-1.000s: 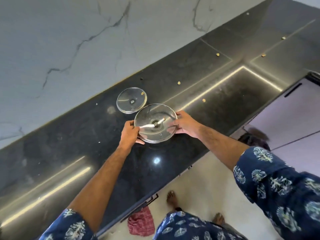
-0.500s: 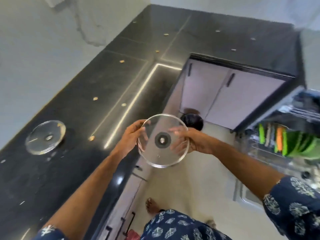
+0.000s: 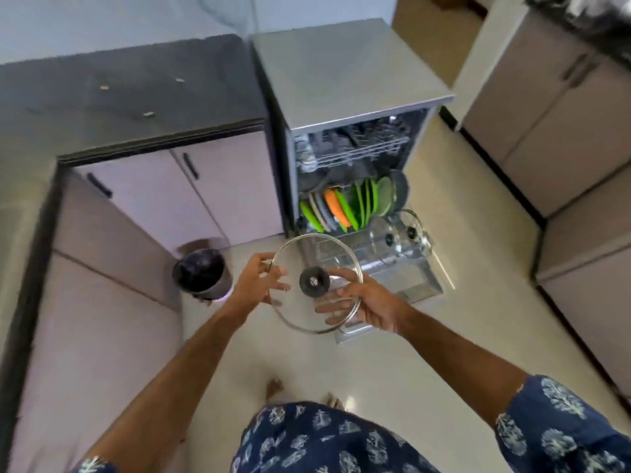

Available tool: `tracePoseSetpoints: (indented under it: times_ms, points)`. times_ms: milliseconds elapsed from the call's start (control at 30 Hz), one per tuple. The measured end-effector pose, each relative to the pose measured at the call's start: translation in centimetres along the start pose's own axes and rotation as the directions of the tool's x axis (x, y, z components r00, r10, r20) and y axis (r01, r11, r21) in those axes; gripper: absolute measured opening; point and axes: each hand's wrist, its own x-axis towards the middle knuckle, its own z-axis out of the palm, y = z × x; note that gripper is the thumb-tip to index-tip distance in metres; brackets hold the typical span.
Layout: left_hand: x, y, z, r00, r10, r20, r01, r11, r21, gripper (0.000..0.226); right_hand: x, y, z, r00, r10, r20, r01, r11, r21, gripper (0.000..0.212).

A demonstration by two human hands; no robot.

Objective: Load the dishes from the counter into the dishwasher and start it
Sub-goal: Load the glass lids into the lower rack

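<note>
Fingers [image 3: 273, 268] of the left hand [image 3: 254, 285] are curled at the left rim of a glass lid [image 3: 300, 312], while the right hand [image 3: 370, 307] grips the right rim, its fingers seen through the glass beneath. The lid is held in the air between both hands, above the floor and just in front of the open dishwasher [image 3: 341, 97], its black knob [image 3: 314, 281] at the centre.

At the far left, a dark counter [image 3: 119, 97] with pale cabinet doors [image 3: 177, 196] under it is seen, and a bin [image 3: 203, 273] stands on the floor at the inner corner. In the pulled-out lower rack [image 3: 403, 268], green and orange plates [image 3: 345, 204] are stood on edge at the back, and two more glass lids [image 3: 399, 233] are propped at its right side. Further cabinets [image 3: 563, 114] are seen along the right edge.
</note>
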Motion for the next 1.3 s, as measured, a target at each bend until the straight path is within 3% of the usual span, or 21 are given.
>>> tracePoseSetpoints:
  times_ms: [133,267,400,567,733,833,933,1033,1167,1300]
  points:
    - [4.2,-0.7,6.6,0.994,-0.050,0.100,0.051,0.999,-0.010,0.025,-1.4,-0.8,-6.2,0.994,-0.044,-0.100,0.052,0.996,0.071,0.056]
    - [9.8,-0.2,11.3,0.979,-0.037,0.202,0.007,0.989,0.147,0.033,-1.3,-3.2,-11.8,0.987,0.060,-0.149,-0.065,0.998,-0.028,0.058]
    - [16.6,-0.1,15.2,0.942,-0.036,0.335,-0.073,0.949,0.306,0.033,1.4,-6.5,-16.4,0.975,0.194,-0.107,-0.209,0.964,-0.166,0.047]
    - [25.8,-2.0,19.4,0.954,-0.031,0.298,-0.091,0.918,0.387,0.029,7.5,-9.5,-22.7,0.936,0.215,-0.278,-0.288,0.923,-0.255,0.034]
    - [34.7,-8.0,21.9,0.961,-0.117,0.252,-0.035,0.848,0.529,0.042,16.9,-9.7,-29.9,0.850,0.151,-0.505,-0.385,0.832,-0.399,0.039]
    - [39.3,-13.6,23.0,0.964,-0.147,0.221,-0.033,0.761,0.648,0.042,22.3,-8.7,-33.5,0.811,0.034,-0.584,-0.397,0.766,-0.506,0.019]
    - [43.2,-18.9,24.6,0.968,-0.145,0.202,-0.059,0.657,0.752,0.049,27.4,-7.0,-36.7,0.809,-0.123,-0.576,-0.400,0.602,-0.691,0.007]
    - [47.1,-23.2,27.0,0.971,-0.125,0.204,-0.102,0.557,0.825,0.068,31.4,-4.9,-39.8,0.804,-0.233,-0.547,-0.440,0.386,-0.811,0.018]
    - [51.4,-27.5,30.4,0.971,-0.106,0.213,-0.148,0.431,0.890,0.104,34.8,-2.5,-42.4,0.767,-0.307,-0.564,-0.467,0.335,-0.818,0.025]
    - [53.6,-29.6,32.4,0.967,-0.116,0.229,-0.175,0.355,0.919,0.123,36.6,-1.4,-43.9,0.762,-0.356,-0.542,-0.445,0.320,-0.836,0.026]
